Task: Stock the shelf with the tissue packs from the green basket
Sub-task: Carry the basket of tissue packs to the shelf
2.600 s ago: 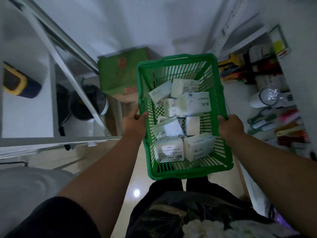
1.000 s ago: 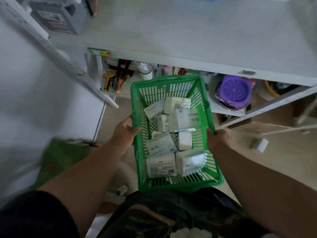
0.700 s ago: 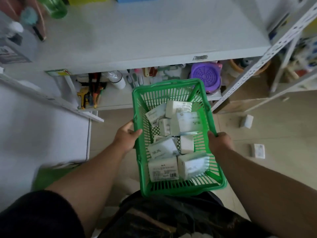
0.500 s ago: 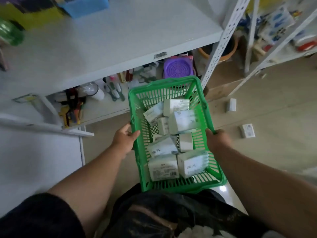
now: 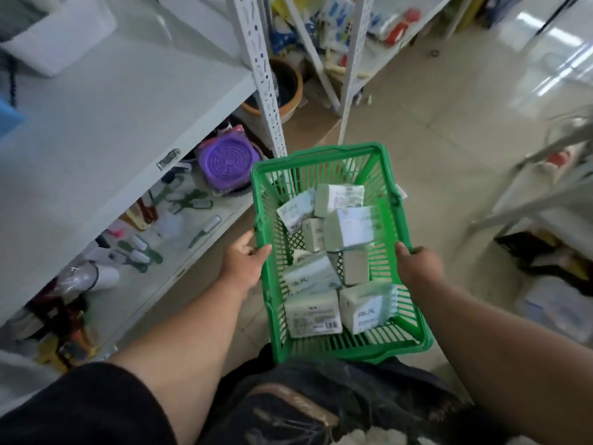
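Observation:
I hold a green plastic basket [image 5: 414,319] in front of my waist, above the floor. My left hand [image 5: 244,262] grips its left rim and my right hand [image 5: 417,264] grips its right rim. Inside lie several white tissue packs [image 5: 349,228], piled loosely, some flat and some on edge; one with a barcode [image 5: 313,314] lies nearest me. A white shelf board [image 5: 106,130] runs along my left, bare in its near part.
Below that board a lower shelf holds scissors [image 5: 189,200], a purple round strainer [image 5: 228,160] and other small tools. A white perforated upright [image 5: 263,75] stands beyond the basket. More racks stand ahead and on the right. Tiled floor [image 5: 449,130] stretches ahead to the right.
The view has swung right: the shelf slid from straight ahead to my left and the aisle floor has come into sight. Both hands keep their grip on the basket.

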